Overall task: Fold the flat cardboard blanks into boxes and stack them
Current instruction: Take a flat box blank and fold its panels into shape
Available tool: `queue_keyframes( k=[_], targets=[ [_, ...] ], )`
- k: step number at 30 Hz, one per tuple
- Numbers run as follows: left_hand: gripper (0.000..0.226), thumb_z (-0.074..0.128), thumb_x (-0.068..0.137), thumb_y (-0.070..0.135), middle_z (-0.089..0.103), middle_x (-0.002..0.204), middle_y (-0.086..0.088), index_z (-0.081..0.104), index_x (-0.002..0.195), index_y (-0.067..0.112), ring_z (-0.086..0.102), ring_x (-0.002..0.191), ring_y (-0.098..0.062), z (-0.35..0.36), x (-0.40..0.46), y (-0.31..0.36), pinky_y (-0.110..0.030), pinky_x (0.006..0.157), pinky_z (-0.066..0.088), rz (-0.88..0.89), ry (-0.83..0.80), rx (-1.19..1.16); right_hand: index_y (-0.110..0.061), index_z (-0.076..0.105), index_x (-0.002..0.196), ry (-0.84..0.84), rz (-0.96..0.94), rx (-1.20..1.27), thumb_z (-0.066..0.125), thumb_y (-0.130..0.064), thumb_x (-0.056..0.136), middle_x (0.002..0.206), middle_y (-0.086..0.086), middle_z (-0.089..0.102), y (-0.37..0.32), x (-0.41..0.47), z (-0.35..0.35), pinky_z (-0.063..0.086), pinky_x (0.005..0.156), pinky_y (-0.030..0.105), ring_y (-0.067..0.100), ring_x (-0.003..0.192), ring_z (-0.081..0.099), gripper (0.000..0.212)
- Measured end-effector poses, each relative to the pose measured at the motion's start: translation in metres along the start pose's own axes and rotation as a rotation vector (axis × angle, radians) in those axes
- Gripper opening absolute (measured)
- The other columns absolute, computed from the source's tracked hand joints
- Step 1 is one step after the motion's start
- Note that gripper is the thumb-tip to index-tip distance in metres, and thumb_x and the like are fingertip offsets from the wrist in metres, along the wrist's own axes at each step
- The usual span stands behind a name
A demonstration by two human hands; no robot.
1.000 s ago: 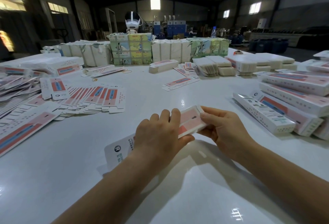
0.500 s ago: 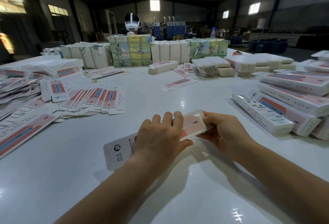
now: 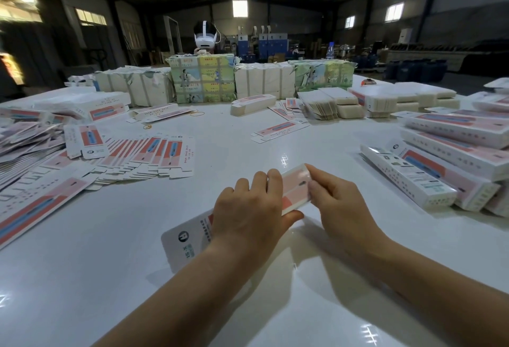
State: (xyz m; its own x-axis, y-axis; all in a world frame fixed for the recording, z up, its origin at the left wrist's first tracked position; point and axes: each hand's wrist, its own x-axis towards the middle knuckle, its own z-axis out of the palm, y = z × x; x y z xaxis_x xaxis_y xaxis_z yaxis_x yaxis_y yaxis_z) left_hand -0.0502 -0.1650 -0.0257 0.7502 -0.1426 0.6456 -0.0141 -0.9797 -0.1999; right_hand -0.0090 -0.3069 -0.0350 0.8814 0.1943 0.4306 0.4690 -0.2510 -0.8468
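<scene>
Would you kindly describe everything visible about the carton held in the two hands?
The carton looks like thin glossy card, white with pink and red panels, and carries a round logo and print near its near-left end. It lies long and slanted, low over the white table, its far end up and to the right. The left hand grips its middle from above, hiding that part; the right hand pinches its far end. Whether it touches the table cannot be told.

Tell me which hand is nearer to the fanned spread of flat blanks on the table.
Left. The left hand grips the box being folded, with bare table between it and the fanned blanks on its left. The right hand, at the box's other end, sits farther away.
</scene>
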Motion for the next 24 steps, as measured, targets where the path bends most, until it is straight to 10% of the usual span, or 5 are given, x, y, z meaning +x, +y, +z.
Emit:
queue_keyframes(
  k=[6,13,18,24],
  targets=[
    [0.069,0.057,0.074,0.067,0.062,0.08,-0.004,0.062,0.111,0.009,0.06,0.061,-0.021,-0.004,0.003,-0.001,-0.028,0.047,0.044,-0.052,-0.098,-0.051,-0.017,0.071,0.096,-0.05,0.107,0.125,0.041,-0.019,0.101,0.091,0.003,0.072,-0.002,0.002,0.002,0.049,0.093,0.052,0.029,0.095,0.065,0.031],
    [0.077,0.031,0.083,0.072,0.055,0.109,0.0,0.034,0.137,0.016,0.059,0.09,-0.022,0.003,0.002,-0.017,-0.029,0.061,0.037,0.015,-0.122,-0.038,-0.027,0.066,0.106,-0.195,-0.071,-0.087,0.054,-0.016,0.094,0.094,-0.01,0.071,-0.005,0.0,-0.004,0.049,0.085,0.03,0.013,0.088,0.063,0.021],
    [0.077,0.018,0.081,0.073,0.052,0.115,0.001,0.028,0.136,0.019,0.058,0.098,-0.022,0.005,0.005,-0.023,-0.029,0.063,0.034,0.123,-0.247,0.015,-0.027,0.025,0.145,-0.284,-0.22,-0.253,0.07,-0.023,0.085,0.15,-0.009,0.031,-0.001,0.006,-0.012,0.028,0.113,0.028,0.008,0.137,0.032,0.074],
    [0.071,0.036,0.081,0.073,0.054,0.111,0.005,0.035,0.133,0.024,0.056,0.095,-0.019,0.006,-0.002,-0.037,-0.031,0.07,0.041,0.263,-0.255,-0.149,-0.012,0.037,0.144,-0.472,-0.517,-0.623,0.068,-0.023,0.086,0.137,0.007,0.048,0.015,0.011,-0.014,0.032,0.102,0.025,0.026,0.125,0.04,0.067]
  ],
)
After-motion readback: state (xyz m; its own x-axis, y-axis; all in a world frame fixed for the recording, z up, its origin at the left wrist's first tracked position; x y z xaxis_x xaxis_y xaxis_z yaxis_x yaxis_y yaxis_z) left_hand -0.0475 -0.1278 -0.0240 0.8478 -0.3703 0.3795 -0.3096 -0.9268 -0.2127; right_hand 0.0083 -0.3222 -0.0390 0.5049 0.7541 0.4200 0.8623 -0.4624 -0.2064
